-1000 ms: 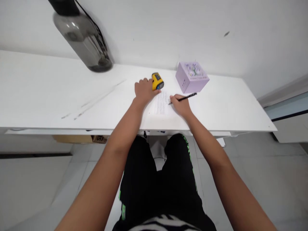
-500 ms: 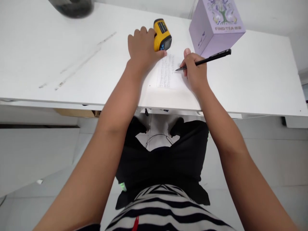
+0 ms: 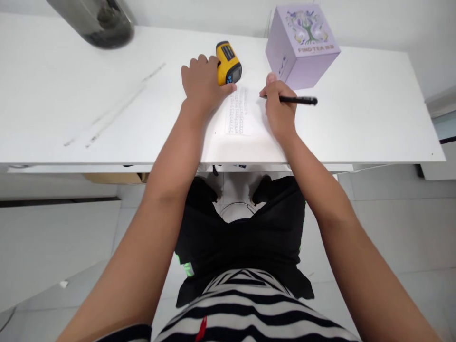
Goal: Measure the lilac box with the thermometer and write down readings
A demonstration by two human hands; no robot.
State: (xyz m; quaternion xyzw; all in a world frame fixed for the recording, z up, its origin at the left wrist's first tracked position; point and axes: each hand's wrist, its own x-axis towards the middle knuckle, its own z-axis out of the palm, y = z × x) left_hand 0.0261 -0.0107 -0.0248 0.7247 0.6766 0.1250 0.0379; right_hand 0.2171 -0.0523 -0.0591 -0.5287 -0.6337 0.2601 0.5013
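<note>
My left hand (image 3: 202, 83) rests on the table with its fingers curled round the handle of a yellow and black infrared thermometer (image 3: 224, 59), which lies with its small screen towards me. Its thumb presses on the top of a white sheet of paper (image 3: 254, 124) with rows of handwriting. In my right hand (image 3: 281, 107) a black pen (image 3: 302, 100) is gripped between thumb and fingers, lying nearly level. The pen's tip is over the sheet, right of the written rows; whether it touches the paper I cannot tell.
A lilac tea box (image 3: 302, 71) stands just beyond my right hand. At the back left is a dark, shiny cylindrical vessel (image 3: 103, 28). Dark streaks mark the white table (image 3: 149, 128) on the left. My legs are under its front edge.
The view has shifted slightly. The pen has tipped flatter, and its tip has moved away from the written rows, rightwards and farther from me. My left hand keeps its place at the thermometer.
</note>
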